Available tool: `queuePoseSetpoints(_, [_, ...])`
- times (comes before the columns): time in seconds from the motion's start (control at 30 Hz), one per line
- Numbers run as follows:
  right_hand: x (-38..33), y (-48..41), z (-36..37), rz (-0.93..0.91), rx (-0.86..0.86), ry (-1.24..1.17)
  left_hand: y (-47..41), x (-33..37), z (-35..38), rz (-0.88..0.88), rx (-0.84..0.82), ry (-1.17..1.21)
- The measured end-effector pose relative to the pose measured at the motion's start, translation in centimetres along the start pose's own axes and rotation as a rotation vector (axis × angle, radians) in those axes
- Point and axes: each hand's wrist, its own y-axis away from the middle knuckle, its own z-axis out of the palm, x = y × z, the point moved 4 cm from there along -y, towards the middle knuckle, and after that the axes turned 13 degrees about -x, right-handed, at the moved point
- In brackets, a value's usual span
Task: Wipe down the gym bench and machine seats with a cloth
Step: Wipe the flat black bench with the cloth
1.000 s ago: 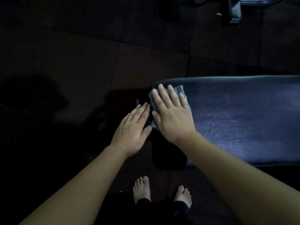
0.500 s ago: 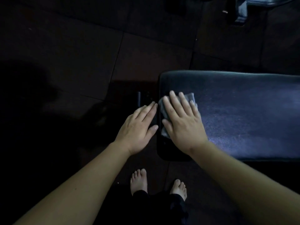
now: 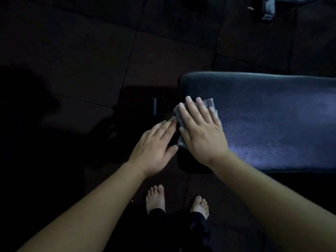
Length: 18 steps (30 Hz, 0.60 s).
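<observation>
your right hand (image 3: 201,137) is sliding nearer along the bench (image 3: 272,124) end, flat, hiding most of the cloth (image 3: 209,103); left hand (image 3: 154,150) is lying flat alongside, contact unclear.

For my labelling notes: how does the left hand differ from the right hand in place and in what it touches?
The right hand presses a grey cloth flat onto the bench pad; the left hand has no cloth under it. The right hand lies over the pad's end; the left hand lies beside that end, contact unclear in the dark. Both are palm down with straight fingers.
</observation>
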Motion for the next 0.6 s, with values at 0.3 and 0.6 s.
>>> queuePoseSetpoints(0.3, [2.2,-6.9,-2.9,0.194,0.054,-0.107,1.6,0.7,1.9,0.018,0.018,0.042])
queuePoseSetpoints(0.6, [0.1,0.4,0.1,0.058,0.035,-0.027,2.4,1.1,2.2,0.032,0.008,0.010])
